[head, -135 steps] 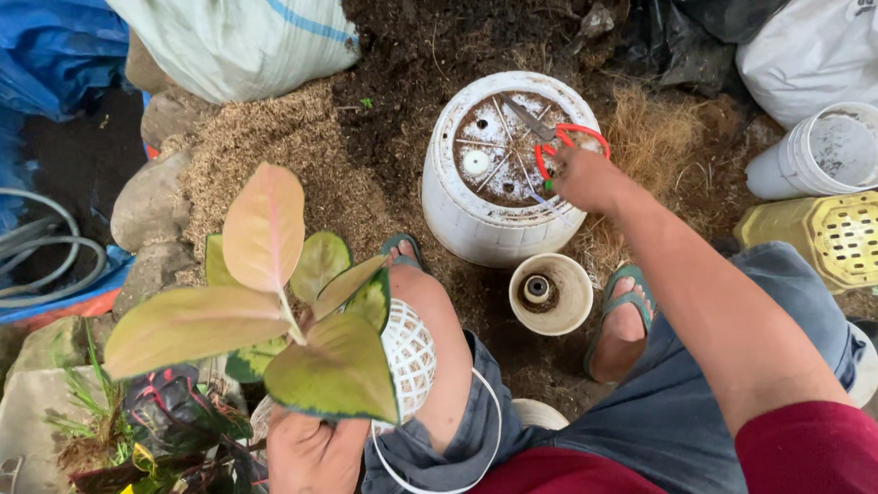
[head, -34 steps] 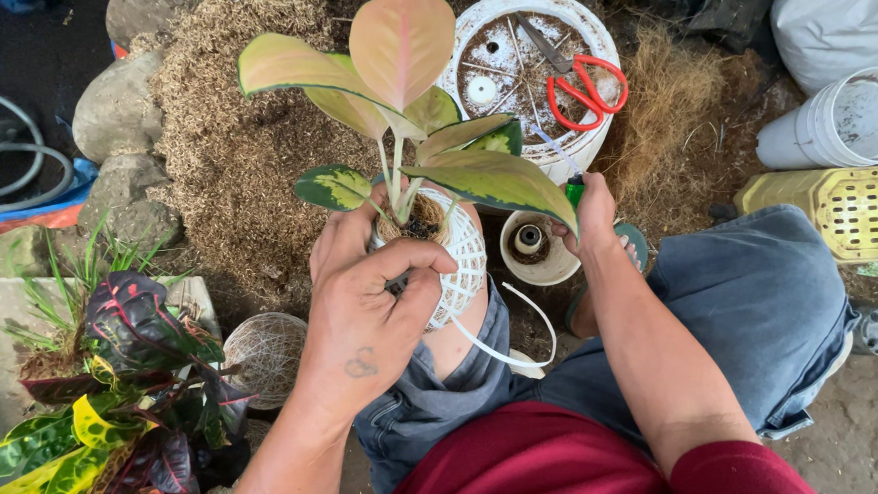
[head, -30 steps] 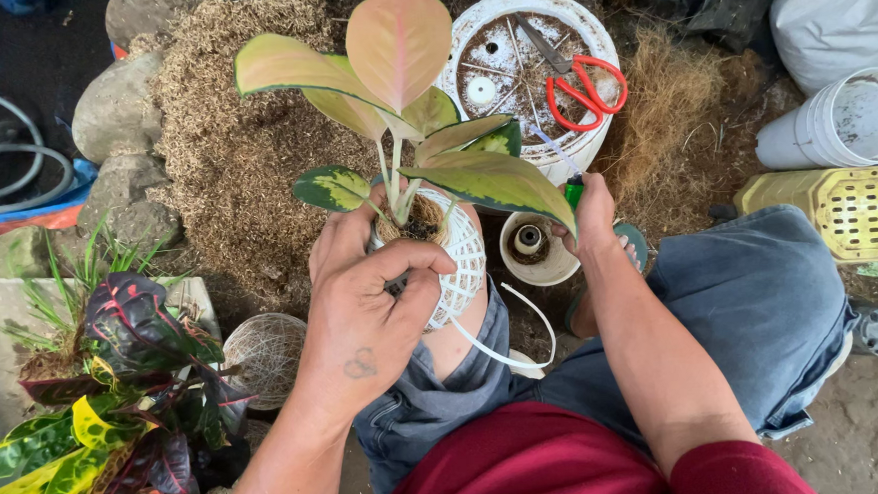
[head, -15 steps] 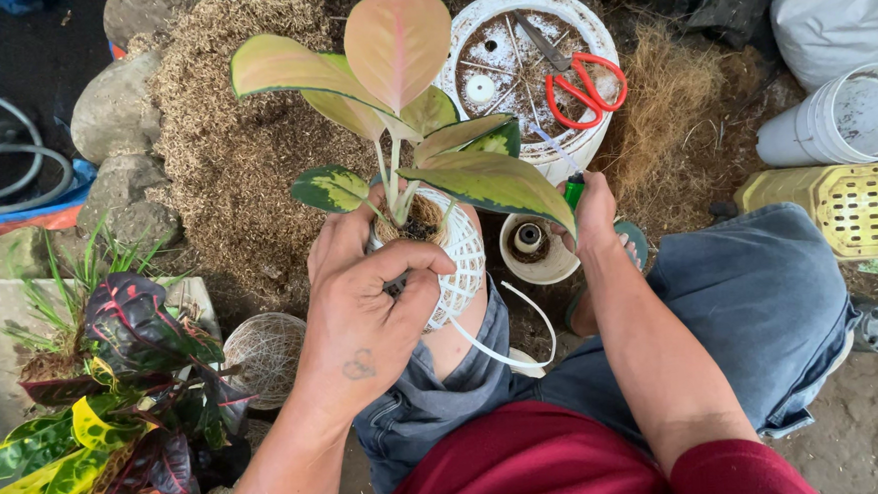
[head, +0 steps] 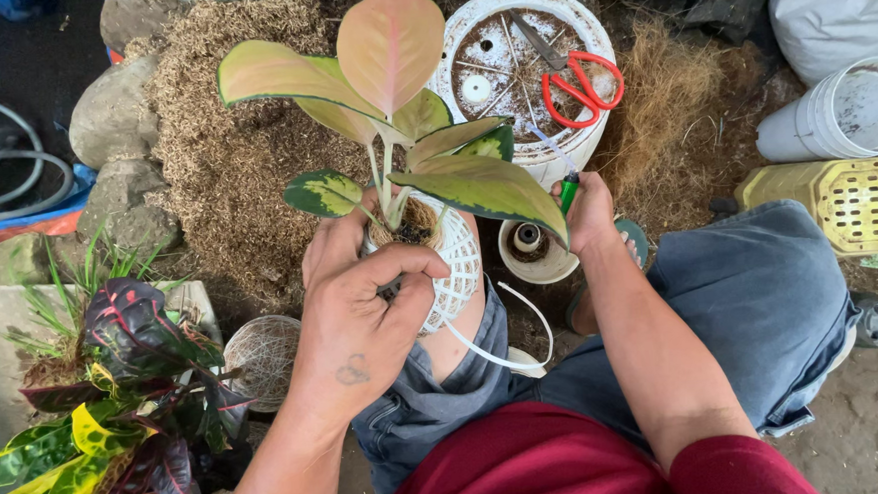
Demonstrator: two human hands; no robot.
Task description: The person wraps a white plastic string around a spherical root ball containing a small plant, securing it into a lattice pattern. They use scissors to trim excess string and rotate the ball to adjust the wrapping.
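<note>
Left hand [head: 357, 306] clenched around the rim of a white lattice pot [head: 452, 266], thumb and fingers pressing in at the soil by the stems. The pot rests on the person's left knee, tilted a little. In it sits an aglaonema plant [head: 391, 99] with pink and green leaves that spread over the pot. Right hand [head: 589, 209] grasps a green lighter [head: 568, 192] held upright, just beside the pot's right side and under a leaf tip. Below the right hand a small cream cup [head: 534, 252] stands on the ground. Behind it an upturned white pot [head: 525, 67] carries red-handled scissors [head: 575, 74]. Coconut fibre heap [head: 224, 158] at left, croton plant [head: 107, 415] lower left, yellow perforated pot [head: 842, 206] and white bucket [head: 842, 111] at right, well apart from the hands.
</note>
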